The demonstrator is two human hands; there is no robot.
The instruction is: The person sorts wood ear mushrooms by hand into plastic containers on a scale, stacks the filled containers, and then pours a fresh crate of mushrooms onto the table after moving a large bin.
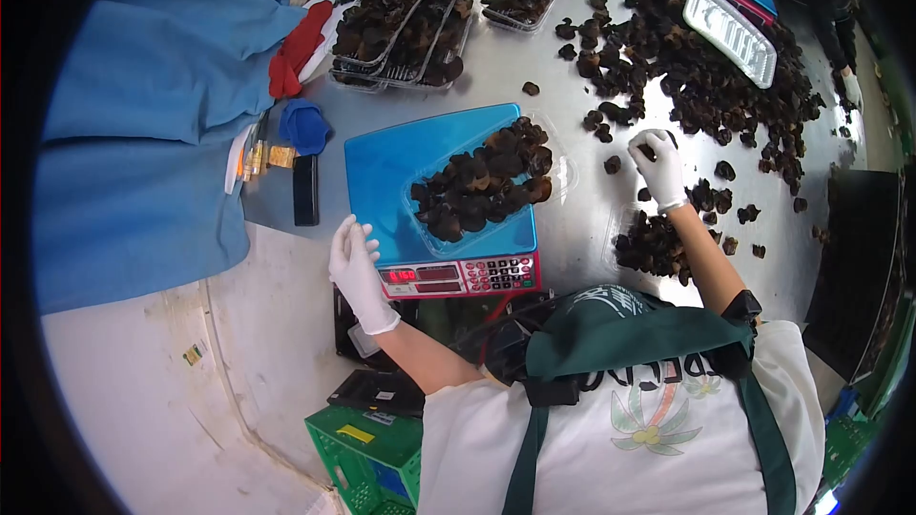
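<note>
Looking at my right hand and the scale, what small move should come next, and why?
I'd probably bring the right hand over the clear tray and release its dark piece: the fingers seem closed on it, and similar pieces lie in the tray on the lit scale.

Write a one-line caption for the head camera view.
Open left hand beside a blue-topped scale bearing a clear tray of dark pieces; right hand holding one dark morsel over the metal table.

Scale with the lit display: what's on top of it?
A clear plastic tray of dark mushroom pieces, on the blue pan. The pieces hide most of the tray's bottom and the pan beneath.
</note>
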